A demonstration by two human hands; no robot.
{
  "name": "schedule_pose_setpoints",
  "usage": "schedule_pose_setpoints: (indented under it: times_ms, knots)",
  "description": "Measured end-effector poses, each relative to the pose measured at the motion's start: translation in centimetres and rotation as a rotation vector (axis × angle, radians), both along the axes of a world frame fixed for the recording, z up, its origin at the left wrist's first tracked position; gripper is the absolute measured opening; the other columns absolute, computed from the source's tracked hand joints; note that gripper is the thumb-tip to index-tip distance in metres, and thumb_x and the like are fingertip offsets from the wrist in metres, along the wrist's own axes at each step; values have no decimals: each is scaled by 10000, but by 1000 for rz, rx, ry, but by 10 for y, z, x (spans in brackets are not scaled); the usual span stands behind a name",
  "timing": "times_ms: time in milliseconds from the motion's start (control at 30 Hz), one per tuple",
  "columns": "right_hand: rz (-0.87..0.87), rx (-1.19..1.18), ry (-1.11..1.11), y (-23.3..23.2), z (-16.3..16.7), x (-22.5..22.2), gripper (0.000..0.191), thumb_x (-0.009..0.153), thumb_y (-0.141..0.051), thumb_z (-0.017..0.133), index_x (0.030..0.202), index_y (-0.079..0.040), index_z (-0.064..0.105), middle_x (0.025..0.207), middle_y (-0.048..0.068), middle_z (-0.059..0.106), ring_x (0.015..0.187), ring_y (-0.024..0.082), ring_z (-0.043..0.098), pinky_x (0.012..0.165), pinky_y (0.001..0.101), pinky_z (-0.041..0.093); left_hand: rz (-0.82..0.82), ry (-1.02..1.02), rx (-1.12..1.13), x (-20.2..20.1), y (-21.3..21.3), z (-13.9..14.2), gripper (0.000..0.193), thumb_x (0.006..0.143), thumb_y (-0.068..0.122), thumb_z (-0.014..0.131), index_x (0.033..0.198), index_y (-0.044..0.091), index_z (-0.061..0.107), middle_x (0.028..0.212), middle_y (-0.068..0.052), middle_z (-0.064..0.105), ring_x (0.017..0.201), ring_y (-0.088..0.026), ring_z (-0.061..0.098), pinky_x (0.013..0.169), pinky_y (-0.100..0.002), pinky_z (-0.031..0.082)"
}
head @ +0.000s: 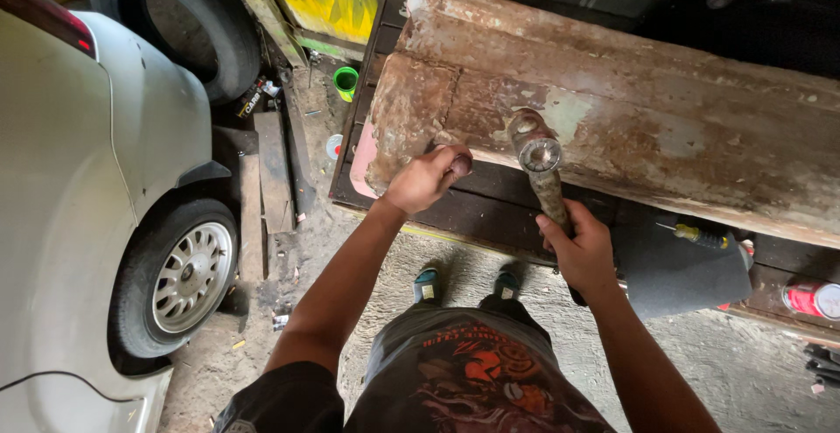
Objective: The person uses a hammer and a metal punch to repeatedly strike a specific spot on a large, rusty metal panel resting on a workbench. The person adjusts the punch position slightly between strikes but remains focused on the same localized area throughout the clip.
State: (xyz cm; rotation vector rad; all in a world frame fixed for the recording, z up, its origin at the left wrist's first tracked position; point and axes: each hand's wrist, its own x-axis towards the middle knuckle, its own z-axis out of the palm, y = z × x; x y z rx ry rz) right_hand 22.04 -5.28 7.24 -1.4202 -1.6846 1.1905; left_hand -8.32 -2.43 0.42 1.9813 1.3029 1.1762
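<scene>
Here, a rusty panel point(612, 109) lies on a dark workbench point(472, 214).

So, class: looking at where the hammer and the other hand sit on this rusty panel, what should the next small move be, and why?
Probably a short, controlled tap down onto the rusty panel. The right hand holds the hammer with its head raised just above the metal, while the left hand grips a small tool at the panel's edge, so the blow should land clear of those fingers.
</scene>
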Motion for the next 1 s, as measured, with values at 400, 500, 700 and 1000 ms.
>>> schedule_pose_setpoints:
  times_ms: [400,500,700,1000]
  knots:
    - [245,-16,-68,-24,55,3,283,967,-212,631,1185,-34,598,698,6,662,610,87,645,565,275,548,48,-35,58,5,7,-12,433,930,115,721,1335,102,568,1144,-174,718,1035,-400,700,838,-454,580]
    - [310,114,-414,-17,57,-3,299,952,-231,700,1167,-33,633,661,35,633,576,104,622,551,314,488,66,19,12,5,10,-17,497,897,80,708,1369,80,554,1108,-193,704,996,-404,700,826,-463,575]
    - [119,-164,-86,-15,49,1,228,929,-170,702,1109,-39,650,654,35,620,537,130,580,494,318,477,-21,-69,76,4,14,-24,298,959,64,719,1237,105,617,1039,-105,741,955,-279,758,841,-372,614]
    - [306,-25,318,2,18,15,150,1009,-85,626,1137,-18,584,834,52,649,719,134,649,658,304,549,160,-122,-96,-5,8,-9,391,921,118,800,1267,95,619,1099,-168,728,970,-308,758,816,-384,617]
